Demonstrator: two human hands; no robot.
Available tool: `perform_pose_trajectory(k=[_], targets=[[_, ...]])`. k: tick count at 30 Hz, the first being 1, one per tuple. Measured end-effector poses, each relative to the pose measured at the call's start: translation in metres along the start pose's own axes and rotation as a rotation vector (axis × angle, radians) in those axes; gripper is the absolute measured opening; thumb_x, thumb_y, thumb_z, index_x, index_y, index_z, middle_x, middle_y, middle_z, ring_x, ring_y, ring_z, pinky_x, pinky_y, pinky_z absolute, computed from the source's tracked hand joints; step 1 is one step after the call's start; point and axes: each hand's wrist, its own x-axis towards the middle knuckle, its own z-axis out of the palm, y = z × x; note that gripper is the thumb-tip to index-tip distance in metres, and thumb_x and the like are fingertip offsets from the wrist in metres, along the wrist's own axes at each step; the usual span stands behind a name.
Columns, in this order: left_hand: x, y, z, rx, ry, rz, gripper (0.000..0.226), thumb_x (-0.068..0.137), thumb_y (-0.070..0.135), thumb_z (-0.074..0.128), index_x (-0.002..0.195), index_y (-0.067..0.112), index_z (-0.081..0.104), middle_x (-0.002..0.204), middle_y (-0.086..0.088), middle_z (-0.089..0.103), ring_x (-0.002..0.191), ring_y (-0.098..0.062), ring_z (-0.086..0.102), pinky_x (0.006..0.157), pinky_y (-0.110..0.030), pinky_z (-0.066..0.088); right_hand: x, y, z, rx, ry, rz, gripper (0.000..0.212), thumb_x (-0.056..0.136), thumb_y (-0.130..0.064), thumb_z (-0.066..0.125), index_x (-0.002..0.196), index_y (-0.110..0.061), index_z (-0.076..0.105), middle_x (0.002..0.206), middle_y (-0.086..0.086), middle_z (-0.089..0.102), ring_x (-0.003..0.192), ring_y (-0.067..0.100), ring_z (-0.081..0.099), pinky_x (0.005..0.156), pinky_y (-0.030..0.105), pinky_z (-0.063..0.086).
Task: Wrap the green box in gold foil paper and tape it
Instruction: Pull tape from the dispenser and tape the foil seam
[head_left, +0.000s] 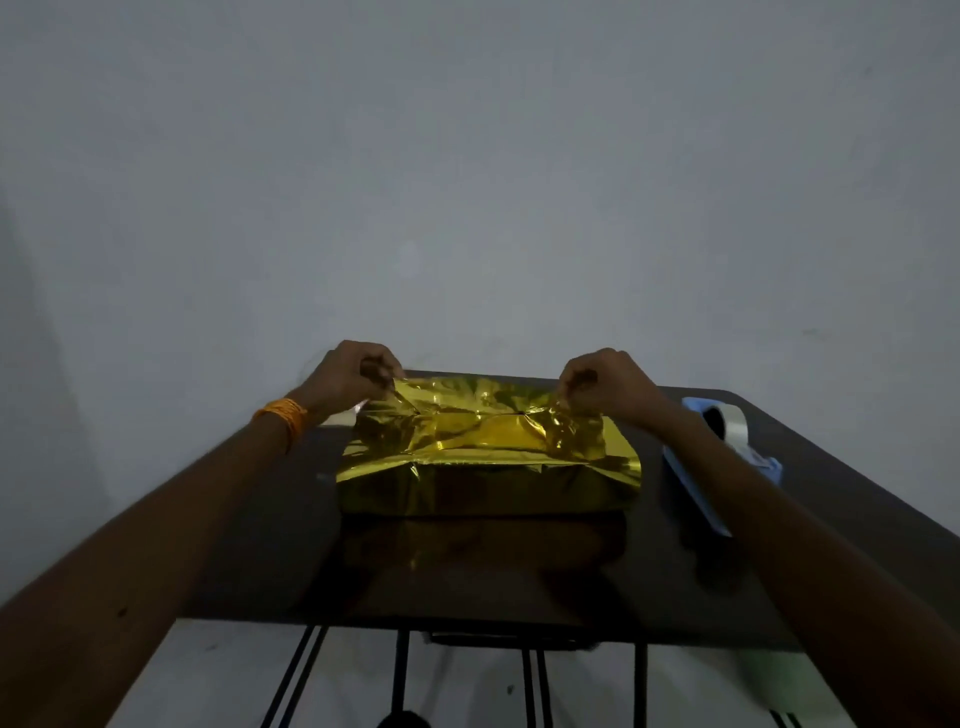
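Observation:
The box lies in the middle of the dark table (270, 545), fully covered by crinkled gold foil paper (488, 467); none of its green shows. My left hand (348, 376) pinches the foil's far left corner above the box top. My right hand (605, 384) pinches the foil's far right corner in the same way. Both hold the far flap slightly lifted and stretched between them. An orange band sits on my left wrist. A blue tape dispenser (727, 457) with a clear tape roll lies on the table to the right of the box, partly hidden by my right forearm.
A plain grey wall stands right behind the table's far edge. The glossy tabletop in front of the box reflects the foil. Thin black table legs and a pale floor show below the near edge.

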Motion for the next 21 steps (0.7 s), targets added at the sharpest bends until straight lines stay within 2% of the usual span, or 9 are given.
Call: perform_pose_trajectory(k=[3, 6, 9, 11, 13, 15, 18, 20, 21], targets=[[-0.011, 0.001, -0.007, 0.016, -0.010, -0.047, 0.041, 0.069, -0.027, 0.061, 0.088, 0.008, 0.071, 0.078, -0.013, 0.072, 0.078, -0.017, 0.070, 0.073, -0.035, 0.056, -0.017, 0.001, 0.000, -0.011, -0.081, -0.005, 0.017, 0.075, 0.003, 0.075, 0.079, -0.013, 0.076, 0.075, -0.010, 0.072, 0.071, -0.004, 0.065, 0.066, 0.008, 0.047], [-0.025, 0.003, -0.011, 0.084, -0.088, -0.098, 0.041, 0.071, -0.028, 0.051, 0.090, 0.003, 0.070, 0.070, -0.002, 0.073, 0.070, -0.010, 0.069, 0.067, -0.026, 0.054, -0.029, 0.006, 0.007, -0.072, -0.141, 0.018, 0.024, 0.076, 0.007, 0.071, 0.078, -0.016, 0.076, 0.078, -0.008, 0.073, 0.076, 0.003, 0.067, 0.071, 0.019, 0.052], [-0.036, 0.008, -0.013, 0.141, -0.129, -0.132, 0.041, 0.072, -0.027, 0.044, 0.087, 0.002, 0.070, 0.069, -0.009, 0.072, 0.069, -0.017, 0.068, 0.062, -0.016, 0.052, -0.038, 0.008, 0.011, -0.097, -0.158, 0.008, 0.023, 0.076, 0.008, 0.072, 0.081, -0.014, 0.076, 0.077, -0.008, 0.070, 0.075, 0.007, 0.064, 0.070, 0.015, 0.047], [-0.040, 0.013, -0.016, 0.149, -0.040, -0.124, 0.040, 0.072, -0.024, 0.044, 0.082, 0.005, 0.070, 0.070, -0.015, 0.070, 0.069, -0.024, 0.067, 0.064, -0.024, 0.054, -0.041, 0.005, 0.008, -0.130, -0.146, 0.009, 0.028, 0.076, 0.006, 0.072, 0.076, -0.022, 0.074, 0.076, -0.009, 0.068, 0.076, 0.009, 0.065, 0.069, 0.019, 0.049], [-0.039, 0.019, -0.015, 0.216, 0.110, -0.070, 0.034, 0.073, -0.018, 0.050, 0.080, 0.009, 0.070, 0.071, -0.010, 0.070, 0.073, -0.025, 0.067, 0.070, -0.034, 0.055, -0.042, 0.001, 0.004, -0.157, -0.082, 0.064, 0.040, 0.076, 0.007, 0.067, 0.065, -0.032, 0.065, 0.075, -0.008, 0.068, 0.075, 0.010, 0.065, 0.067, 0.026, 0.050], [-0.039, 0.032, -0.007, 0.254, 0.191, 0.010, 0.023, 0.080, -0.006, 0.059, 0.084, 0.014, 0.071, 0.080, -0.003, 0.071, 0.082, -0.020, 0.067, 0.075, -0.032, 0.052, -0.042, -0.008, 0.000, -0.111, 0.052, 0.115, 0.045, 0.077, 0.008, 0.059, 0.062, -0.035, 0.062, 0.077, -0.006, 0.069, 0.073, 0.004, 0.062, 0.067, 0.028, 0.050], [-0.040, 0.054, 0.020, 0.212, 0.068, 0.091, 0.016, 0.090, 0.012, 0.065, 0.104, 0.015, 0.071, 0.103, -0.003, 0.071, 0.096, -0.018, 0.065, 0.078, -0.018, 0.047, -0.041, -0.034, -0.001, 0.003, 0.173, 0.086, 0.019, 0.085, -0.009, 0.063, 0.079, -0.025, 0.073, 0.089, -0.006, 0.070, 0.082, 0.010, 0.063, 0.076, 0.031, 0.051], [-0.039, 0.063, 0.042, 0.261, -0.081, 0.089, 0.036, 0.089, 0.028, 0.070, 0.122, 0.015, 0.065, 0.120, -0.003, 0.065, 0.110, -0.017, 0.060, 0.086, -0.020, 0.044, -0.040, -0.052, 0.005, 0.052, 0.107, 0.055, 0.011, 0.085, -0.019, 0.070, 0.095, -0.020, 0.074, 0.102, -0.003, 0.069, 0.094, 0.013, 0.063, 0.086, 0.033, 0.051], [-0.038, 0.066, 0.052, 0.299, -0.149, 0.084, 0.050, 0.086, 0.039, 0.072, 0.129, 0.016, 0.061, 0.128, -0.002, 0.061, 0.116, -0.017, 0.057, 0.092, -0.025, 0.044, -0.040, -0.059, 0.010, 0.034, 0.022, 0.039, 0.021, 0.084, -0.025, 0.074, 0.105, -0.019, 0.073, 0.110, -0.001, 0.068, 0.101, 0.013, 0.061, 0.091, 0.034, 0.050]])
